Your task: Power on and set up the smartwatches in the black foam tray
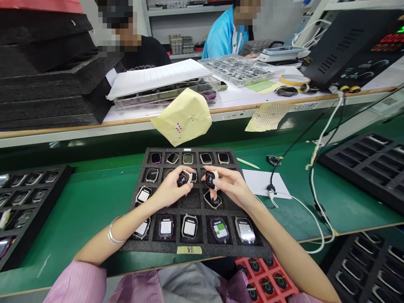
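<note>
A black foam tray point(202, 244) lies on the green bench in front of me, its pockets filled with several smartwatch bodies. My left hand point(172, 190) is closed around one watch body point(183, 178) with a dark screen, held above the tray's middle. My right hand point(229, 186) grips a second watch body point(211, 179), also dark-screened, right beside the first. The watches in the tray's front row point(189, 226) show lit screens. A silver bangle point(112, 234) circles my left wrist.
More black trays sit at the left point(28, 189) and right point(372, 164). A red tray point(268, 280) lies under the front edge. White and black cables point(315, 176) trail at the right. A yellow paper point(183, 115) hangs off the raised shelf. Two people sit behind it.
</note>
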### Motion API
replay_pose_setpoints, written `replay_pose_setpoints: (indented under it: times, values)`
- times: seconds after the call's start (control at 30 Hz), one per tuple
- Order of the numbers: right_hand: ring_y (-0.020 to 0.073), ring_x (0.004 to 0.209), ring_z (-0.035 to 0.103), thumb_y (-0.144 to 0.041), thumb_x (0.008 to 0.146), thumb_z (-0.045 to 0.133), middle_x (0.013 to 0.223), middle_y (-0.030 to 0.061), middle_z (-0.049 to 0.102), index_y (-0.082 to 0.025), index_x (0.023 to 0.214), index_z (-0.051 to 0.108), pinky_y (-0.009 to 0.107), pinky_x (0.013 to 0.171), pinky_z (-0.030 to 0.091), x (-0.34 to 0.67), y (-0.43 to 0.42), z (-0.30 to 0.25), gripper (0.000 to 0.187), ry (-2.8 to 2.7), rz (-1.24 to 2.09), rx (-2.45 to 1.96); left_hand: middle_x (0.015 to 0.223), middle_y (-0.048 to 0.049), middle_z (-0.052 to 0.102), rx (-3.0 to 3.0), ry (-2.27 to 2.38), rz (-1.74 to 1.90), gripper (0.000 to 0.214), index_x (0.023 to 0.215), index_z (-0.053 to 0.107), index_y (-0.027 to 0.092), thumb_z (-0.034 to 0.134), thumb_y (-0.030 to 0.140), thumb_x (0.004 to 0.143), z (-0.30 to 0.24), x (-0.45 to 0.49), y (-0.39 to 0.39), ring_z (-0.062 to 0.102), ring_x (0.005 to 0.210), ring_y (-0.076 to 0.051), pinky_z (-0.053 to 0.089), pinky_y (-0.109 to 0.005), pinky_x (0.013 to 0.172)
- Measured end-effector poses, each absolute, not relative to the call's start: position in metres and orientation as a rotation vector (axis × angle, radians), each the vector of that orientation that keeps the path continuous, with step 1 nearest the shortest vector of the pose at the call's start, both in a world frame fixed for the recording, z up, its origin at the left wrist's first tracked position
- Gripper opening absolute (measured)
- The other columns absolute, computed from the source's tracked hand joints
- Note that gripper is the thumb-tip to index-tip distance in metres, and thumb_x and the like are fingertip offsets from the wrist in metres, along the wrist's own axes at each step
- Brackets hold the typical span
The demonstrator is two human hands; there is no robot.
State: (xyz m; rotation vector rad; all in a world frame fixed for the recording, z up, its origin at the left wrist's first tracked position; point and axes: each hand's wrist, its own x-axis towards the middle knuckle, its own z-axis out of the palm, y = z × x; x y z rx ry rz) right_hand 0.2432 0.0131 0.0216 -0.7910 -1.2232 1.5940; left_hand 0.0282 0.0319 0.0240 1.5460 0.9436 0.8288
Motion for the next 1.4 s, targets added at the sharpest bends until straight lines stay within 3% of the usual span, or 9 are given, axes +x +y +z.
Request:
replay_pose_setpoints:
  times: [0.13,0.4,0.6,0.9,1.4]
  values:
    - [0.0145,0.052,0.064,-0.028,0.078,0.076,0.099,0.0098,0.071,-0.018,0.120,0.066,0.029,0.049,0.054,0.2424,0.0126,0.0225,0.044,-1.235,1.582,-0.817,0.075,0.0040,0.053,1.586,0.968,0.837,0.033,0.104,0.058,0.019,0.058,0.010,0.072,0.0201,0.0273,0.0333,0.049,0.057,-0.009,0.039,-0.023,0.059]
    - [0.0145,0.052,0.063,-0.029,0.076,0.077,0.097,0.0099,0.071,-0.018,0.119,0.067,0.029,0.048,0.055,0.2432,0.0127,0.0219,0.046,-1.215,1.591,-0.817,0.069,0.0055,0.051,1.558,0.957,0.832,0.030,0.102,0.057,0.018,0.057,0.010,0.073,0.0219,0.0277,0.0328,0.047,0.054,-0.009,0.038,-0.023,0.057]
    - [0.0144,0.054,0.064,-0.027,0.081,0.074,0.093,0.0079,0.071,-0.020,0.123,0.064,0.028,0.050,0.055,0.2431,0.0137,0.0192,0.044,-1.262,1.594,-0.769,0.067,0.0053,0.052,1.543,0.925,0.827,0.036,0.113,0.053,0.018,0.059,0.015,0.077,0.0222,0.0297,0.0320,0.049,0.056,-0.011,0.040,-0.024,0.058]
    - [0.0160,0.051,0.064,-0.028,0.080,0.074,0.067,0.0018,0.066,-0.016,0.124,0.064,0.027,0.050,0.054,0.2436,0.0134,0.0195,0.047,-1.281,1.603,-0.811,0.073,0.0045,0.053,1.660,0.975,0.799,0.029,0.102,0.056,0.019,0.057,0.011,0.074,0.0174,0.0285,0.0333,0.048,0.058,-0.011,0.040,-0.025,0.063]
    - [0.0142,0.050,0.063,-0.027,0.077,0.075,0.086,0.0066,0.070,-0.018,0.118,0.068,0.027,0.048,0.054,0.2435,0.0129,0.0214,0.043,-1.244,1.586,-0.813,0.086,0.0014,0.055,1.713,0.958,0.831,0.031,0.106,0.053,0.019,0.056,0.013,0.076,0.0192,0.0277,0.0325,0.051,0.071,-0.013,0.039,-0.024,0.068]
